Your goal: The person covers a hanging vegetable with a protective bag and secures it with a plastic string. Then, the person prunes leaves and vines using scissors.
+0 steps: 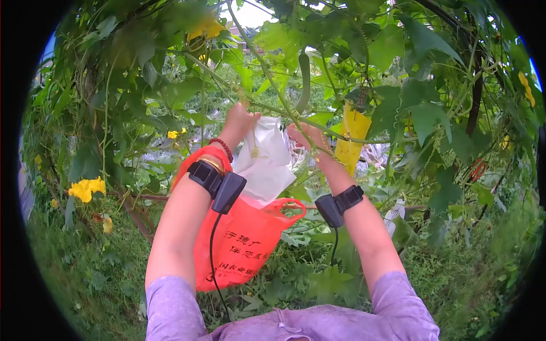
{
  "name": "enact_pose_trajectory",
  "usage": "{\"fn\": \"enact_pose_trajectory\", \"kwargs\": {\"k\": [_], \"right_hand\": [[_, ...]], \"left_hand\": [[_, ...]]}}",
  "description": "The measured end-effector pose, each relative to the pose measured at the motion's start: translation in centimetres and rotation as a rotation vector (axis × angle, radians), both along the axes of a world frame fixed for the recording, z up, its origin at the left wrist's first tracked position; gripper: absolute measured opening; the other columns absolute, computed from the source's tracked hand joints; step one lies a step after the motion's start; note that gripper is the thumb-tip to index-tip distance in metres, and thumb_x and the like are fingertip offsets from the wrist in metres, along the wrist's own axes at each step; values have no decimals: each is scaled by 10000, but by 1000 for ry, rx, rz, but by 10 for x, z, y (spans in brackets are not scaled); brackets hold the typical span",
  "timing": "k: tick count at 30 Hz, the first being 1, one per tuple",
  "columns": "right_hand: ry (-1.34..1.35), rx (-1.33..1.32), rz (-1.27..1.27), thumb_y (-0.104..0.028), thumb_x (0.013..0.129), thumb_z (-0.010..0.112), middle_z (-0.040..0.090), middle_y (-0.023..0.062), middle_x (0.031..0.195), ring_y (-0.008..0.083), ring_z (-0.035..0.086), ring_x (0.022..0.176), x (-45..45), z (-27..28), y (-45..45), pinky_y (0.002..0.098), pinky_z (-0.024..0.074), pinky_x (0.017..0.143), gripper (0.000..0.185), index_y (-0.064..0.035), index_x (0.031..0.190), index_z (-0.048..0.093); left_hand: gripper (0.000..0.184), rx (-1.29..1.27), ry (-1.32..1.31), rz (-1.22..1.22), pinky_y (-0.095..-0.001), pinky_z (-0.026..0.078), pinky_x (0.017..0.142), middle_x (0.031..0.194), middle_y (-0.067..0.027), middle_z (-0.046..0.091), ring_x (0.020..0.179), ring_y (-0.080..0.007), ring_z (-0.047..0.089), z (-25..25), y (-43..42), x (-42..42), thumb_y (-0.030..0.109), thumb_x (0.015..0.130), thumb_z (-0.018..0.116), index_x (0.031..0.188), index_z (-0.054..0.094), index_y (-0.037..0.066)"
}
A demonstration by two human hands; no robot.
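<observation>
Ahead of me among the vines, my left hand [241, 120] is closed on the upper left edge of a white paper bag [266, 165]. A small yellowish-green bit of plant [255, 152] shows against the bag. To the right of the bag's top, my right hand [305, 135] has its fingers curled, partly behind a stem; what they hold, if anything, is hidden. From my left forearm hangs a red plastic bag [239, 244] with dark printed characters. A slim green gourd [304, 80] dangles just above my right hand.
A yellow card [352, 136] hangs right of my right hand. Stems and tendrils cross in front of both hands. Yellow flowers [87, 189] grow at the left, and another white bag [394, 216] hangs lower right. Cables run from the black devices [229, 192] on my wrists.
</observation>
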State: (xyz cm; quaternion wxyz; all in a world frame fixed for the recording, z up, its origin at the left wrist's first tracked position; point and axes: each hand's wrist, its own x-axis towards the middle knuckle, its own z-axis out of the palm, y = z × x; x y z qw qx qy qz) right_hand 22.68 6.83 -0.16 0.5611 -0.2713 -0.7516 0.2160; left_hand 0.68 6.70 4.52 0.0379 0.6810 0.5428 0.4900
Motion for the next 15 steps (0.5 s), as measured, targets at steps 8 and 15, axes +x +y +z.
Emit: {"fn": "enact_pose_trajectory", "kwargs": {"k": [8,15], "right_hand": [[-277,141,-264,-296,766,616,592,92,708,194,563,650,8,2,-11,318,436,607,289,-33,886,610],[82,-157,-77,-143,815,582,547,15,622,71,501,516,23,28,20,239,391,459,126,-20,791,596]], "left_hand": [[158,-18,-230,-193,-266,387,401,605,-23,549,474,-100,495,-3,3,34,145,758,631,788,611,-10],[113,-262,-541,-317,-244,347,372,615,17,511,458,-73,447,-3,30,44,155,764,637,794,625,46]]}}
